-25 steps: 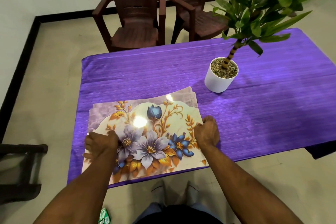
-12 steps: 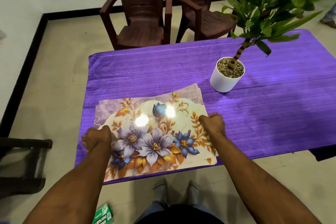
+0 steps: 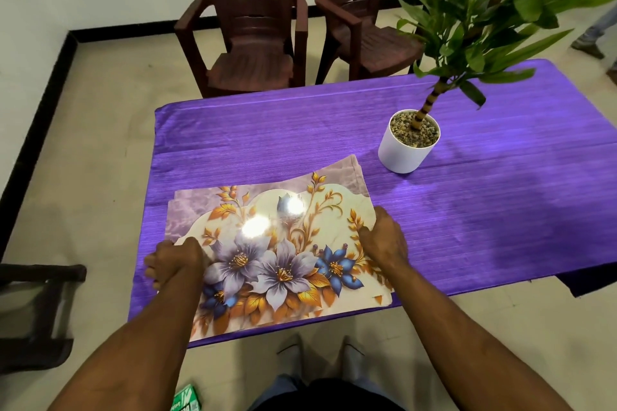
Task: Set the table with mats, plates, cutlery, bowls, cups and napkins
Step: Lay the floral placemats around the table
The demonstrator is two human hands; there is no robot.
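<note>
Head view: both hands grip the glossy floral-printed placemat stack (image 3: 280, 243) at the purple-clothed tabletop's (image 3: 267, 130) near edge, left hand (image 3: 175, 264) curled on its left side, right hand (image 3: 384, 238) on its right, probably to lift the top mat evenly.

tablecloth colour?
Purple, with fine horizontal streaks: the shiny purple tablecloth shows best in the head view.

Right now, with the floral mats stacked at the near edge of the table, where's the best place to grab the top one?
Probably by its two short ends, from the near side, where the left hand and right hand already grip. The top floral placemat is thin, flat and wide, and the stack's far edges look staggered, so peeling one off seems feasible.
</note>
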